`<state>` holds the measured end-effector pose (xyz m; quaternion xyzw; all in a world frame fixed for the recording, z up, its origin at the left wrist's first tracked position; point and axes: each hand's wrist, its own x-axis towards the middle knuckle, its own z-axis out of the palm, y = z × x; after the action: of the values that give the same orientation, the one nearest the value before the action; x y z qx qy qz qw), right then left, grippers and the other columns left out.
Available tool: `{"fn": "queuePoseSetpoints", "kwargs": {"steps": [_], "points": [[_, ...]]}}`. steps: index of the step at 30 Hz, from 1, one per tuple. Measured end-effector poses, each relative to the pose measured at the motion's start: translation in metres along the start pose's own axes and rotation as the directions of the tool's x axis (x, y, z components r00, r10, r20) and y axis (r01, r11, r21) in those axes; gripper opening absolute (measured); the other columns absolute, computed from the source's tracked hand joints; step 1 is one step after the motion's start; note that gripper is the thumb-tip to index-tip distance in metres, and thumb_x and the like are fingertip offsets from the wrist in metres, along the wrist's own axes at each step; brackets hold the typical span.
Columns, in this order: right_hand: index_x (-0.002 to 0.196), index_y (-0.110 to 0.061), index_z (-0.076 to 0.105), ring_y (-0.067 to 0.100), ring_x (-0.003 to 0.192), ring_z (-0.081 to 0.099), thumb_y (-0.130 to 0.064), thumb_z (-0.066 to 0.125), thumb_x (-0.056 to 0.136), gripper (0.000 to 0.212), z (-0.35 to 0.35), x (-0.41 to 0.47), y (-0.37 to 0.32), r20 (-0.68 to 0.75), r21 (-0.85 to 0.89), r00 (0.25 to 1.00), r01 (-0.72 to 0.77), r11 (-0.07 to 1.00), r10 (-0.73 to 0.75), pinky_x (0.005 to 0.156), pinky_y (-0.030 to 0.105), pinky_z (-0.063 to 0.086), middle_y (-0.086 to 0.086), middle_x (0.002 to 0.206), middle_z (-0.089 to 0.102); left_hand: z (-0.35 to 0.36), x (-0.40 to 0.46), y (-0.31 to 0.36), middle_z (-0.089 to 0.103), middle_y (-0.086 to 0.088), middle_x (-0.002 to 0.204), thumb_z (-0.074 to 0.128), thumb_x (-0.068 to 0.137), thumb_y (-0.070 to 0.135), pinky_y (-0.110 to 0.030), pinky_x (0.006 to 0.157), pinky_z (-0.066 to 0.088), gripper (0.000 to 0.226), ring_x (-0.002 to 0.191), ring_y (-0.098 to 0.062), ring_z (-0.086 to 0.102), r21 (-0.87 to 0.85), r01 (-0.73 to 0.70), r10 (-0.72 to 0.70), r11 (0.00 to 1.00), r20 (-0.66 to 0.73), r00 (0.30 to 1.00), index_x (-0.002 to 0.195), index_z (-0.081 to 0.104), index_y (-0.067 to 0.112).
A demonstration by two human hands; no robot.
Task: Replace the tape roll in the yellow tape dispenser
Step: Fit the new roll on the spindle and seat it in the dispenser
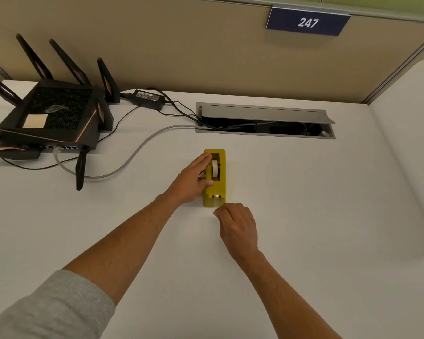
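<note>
The yellow tape dispenser point(221, 189) stands on the white desk point(304, 216), its cutter end facing me. A pale tape roll point(215, 167) sits in its slot. A strip of tape point(216, 203) hangs over the cutter end. My left hand point(194, 178) lies flat against the dispenser's left side, with the thumb on its top edge. My right hand point(238, 226) is just in front of the cutter end, fingers curled, fingertips at the lower end of the strip. Whether they pinch it is unclear.
A black router point(52, 118) with several antennas stands at the far left, with a power adapter point(148, 99) and cables point(132, 162) trailing toward an open cable hatch point(264, 121) behind the dispenser. A partition wall carries a sign reading 247 point(307, 22).
</note>
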<state>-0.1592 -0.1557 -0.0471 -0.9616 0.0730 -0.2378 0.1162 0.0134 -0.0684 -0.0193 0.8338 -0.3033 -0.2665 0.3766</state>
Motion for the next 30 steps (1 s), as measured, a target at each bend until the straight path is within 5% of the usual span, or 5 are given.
{"fn": "queuePoseSetpoints", "kwargs": {"steps": [30], "points": [[0.085, -0.010, 0.071, 0.023, 0.060, 0.055, -0.015, 0.078, 0.080, 0.010, 0.028, 0.007, 0.009, 0.043, -0.063, 0.997, -0.058, 0.996, 0.061, 0.052, 0.032, 0.046, 0.006, 0.076, 0.067, 0.001, 0.001, -0.004, 0.011, 0.010, 0.161, 0.059, 0.091, 0.025, -0.044, 0.116, 0.031, 0.072, 0.145, -0.016, 0.022, 0.016, -0.020, 0.020, 1.000, -0.005, 1.000, 0.150, 0.017, 0.025]]}}
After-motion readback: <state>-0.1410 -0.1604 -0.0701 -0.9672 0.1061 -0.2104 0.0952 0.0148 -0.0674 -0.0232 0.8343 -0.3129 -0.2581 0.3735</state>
